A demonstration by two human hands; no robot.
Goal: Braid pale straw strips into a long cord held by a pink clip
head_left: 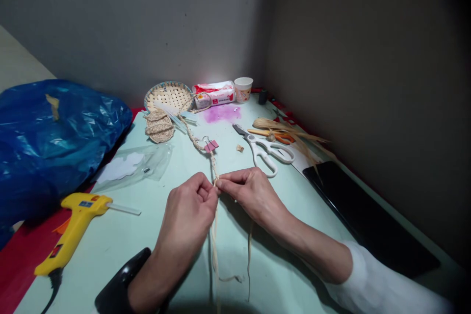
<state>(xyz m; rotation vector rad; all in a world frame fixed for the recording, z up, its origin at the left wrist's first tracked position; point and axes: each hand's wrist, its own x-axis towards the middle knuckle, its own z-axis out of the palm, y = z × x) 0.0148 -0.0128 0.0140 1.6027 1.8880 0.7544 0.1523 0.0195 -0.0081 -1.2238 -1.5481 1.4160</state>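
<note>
My left hand and my right hand meet at the lower end of a pale braid of dried plant fibre, both closed with the strands pinched between fingertips. Loose strands hang below toward the table's near side, and a thin one trails under my right hand. Just beyond my fingers a pink binder clip grips the braid. From there the braid runs back toward a wound bundle of braided cord.
A yellow glue gun lies at left, near a blue plastic bag and a clear packet. White scissors, dried husk strips and a black flat object lie right. A woven basket, red-white package and paper cup stand behind.
</note>
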